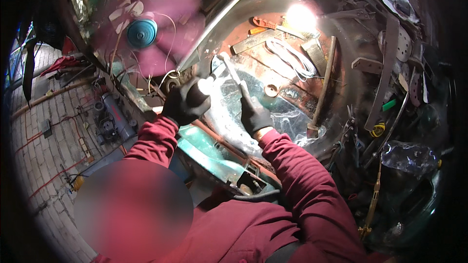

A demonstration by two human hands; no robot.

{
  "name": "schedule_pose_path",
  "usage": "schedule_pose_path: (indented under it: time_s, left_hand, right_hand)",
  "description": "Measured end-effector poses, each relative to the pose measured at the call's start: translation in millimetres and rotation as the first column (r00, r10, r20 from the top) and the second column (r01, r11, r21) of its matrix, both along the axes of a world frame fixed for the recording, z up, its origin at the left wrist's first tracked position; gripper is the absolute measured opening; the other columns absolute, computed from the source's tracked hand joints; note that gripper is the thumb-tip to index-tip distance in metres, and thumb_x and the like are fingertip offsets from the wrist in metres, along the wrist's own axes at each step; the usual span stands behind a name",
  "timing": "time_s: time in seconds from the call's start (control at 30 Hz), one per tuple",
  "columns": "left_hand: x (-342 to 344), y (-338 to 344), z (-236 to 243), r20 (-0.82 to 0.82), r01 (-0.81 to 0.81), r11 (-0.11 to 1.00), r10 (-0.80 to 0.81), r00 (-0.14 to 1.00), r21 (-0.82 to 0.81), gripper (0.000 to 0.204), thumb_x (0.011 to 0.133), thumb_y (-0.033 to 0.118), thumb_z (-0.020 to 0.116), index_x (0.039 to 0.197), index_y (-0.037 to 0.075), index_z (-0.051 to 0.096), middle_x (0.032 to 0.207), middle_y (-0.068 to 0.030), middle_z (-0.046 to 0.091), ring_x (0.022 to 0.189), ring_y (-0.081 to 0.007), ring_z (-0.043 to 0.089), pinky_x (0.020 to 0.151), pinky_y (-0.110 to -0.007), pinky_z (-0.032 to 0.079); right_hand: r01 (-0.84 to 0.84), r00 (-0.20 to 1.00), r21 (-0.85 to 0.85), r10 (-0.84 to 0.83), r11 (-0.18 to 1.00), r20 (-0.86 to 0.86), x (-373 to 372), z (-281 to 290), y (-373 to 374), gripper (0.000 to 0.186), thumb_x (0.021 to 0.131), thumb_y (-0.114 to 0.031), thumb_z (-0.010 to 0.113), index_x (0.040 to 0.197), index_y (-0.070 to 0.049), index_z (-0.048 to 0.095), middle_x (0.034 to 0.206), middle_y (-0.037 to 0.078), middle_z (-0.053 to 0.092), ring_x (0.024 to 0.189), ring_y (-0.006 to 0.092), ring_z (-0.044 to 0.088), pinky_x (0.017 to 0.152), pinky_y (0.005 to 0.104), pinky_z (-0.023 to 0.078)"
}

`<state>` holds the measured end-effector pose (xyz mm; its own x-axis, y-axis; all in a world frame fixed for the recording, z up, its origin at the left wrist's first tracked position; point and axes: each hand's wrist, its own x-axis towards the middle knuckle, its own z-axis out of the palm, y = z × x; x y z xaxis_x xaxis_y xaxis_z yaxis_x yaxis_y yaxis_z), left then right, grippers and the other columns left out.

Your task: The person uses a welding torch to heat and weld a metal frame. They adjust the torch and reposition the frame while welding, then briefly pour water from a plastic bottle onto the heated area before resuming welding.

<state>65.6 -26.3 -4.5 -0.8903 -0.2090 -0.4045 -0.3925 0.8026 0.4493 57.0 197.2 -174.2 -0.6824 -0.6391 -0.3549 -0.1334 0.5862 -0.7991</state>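
Observation:
My right hand (256, 114), in a black glove, is closed round the grip of a slim hammer (234, 72). Its pale shaft slants up and left to a head above the worn metal panel (222, 112). To the left, my left hand (187, 100), also gloved in black, has its fingers curled. A bright glare at its fingertips hides what they hold. A pale bar-like shape reaches from there toward the hammer head; whether it is in the hand I cannot tell. Below both hands runs a green painted metal edge (209, 151) with openings.
A pink fan (170, 24) with blurred blades stands at upper left. Beyond the panel lie a glaring lamp (300, 17), a coil of white wire (292, 58), a round cup (271, 90) and a long-handled hammer (324, 87). Metal scraps and a clear plastic bottle (409, 158) crowd the right.

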Motion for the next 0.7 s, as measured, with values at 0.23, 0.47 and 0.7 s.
schedule_pose_path:
  time_s: [0.23,0.47,0.7]
  left_hand:
    - [4.4,-0.3,3.2,-0.026,0.021,1.000,-0.020,0.999,0.019,0.044,0.084,0.035,0.081,0.113,0.007,0.063,0.086,-0.0219,0.071,0.083,-0.0438,0.072,0.072,-0.048,0.057]
    - [10.2,8.4,8.5,-0.052,0.149,0.987,-0.152,0.987,-0.059,0.045,0.085,0.037,0.082,0.112,0.009,0.060,0.085,-0.0210,0.070,0.083,-0.0447,0.071,0.071,-0.051,0.057]
    - [11.7,1.8,12.6,-0.084,0.138,0.987,-0.144,0.986,-0.080,0.040,0.085,0.032,0.082,0.105,0.006,0.060,0.085,-0.0203,0.069,0.081,-0.0447,0.069,0.072,-0.050,0.056]
  right_hand:
    - [-0.140,0.967,0.194,0.091,0.971,0.239,-4.3,-11.7,-4.1,0.058,0.109,-0.029,0.047,0.165,-0.032,0.032,0.107,0.029,0.072,0.100,0.0498,0.070,0.084,0.0581,0.053]
    - [0.001,0.982,0.160,-0.031,0.987,0.184,-7.6,-6.0,34.9,0.049,0.109,-0.031,0.048,0.158,-0.027,0.044,0.106,0.032,0.071,0.101,0.0523,0.069,0.086,0.0599,0.052]
    - [0.090,0.981,0.079,-0.102,0.993,0.167,-6.7,-1.7,53.1,0.048,0.109,-0.029,0.050,0.156,-0.024,0.047,0.106,0.033,0.070,0.101,0.0530,0.067,0.085,0.0590,0.052]
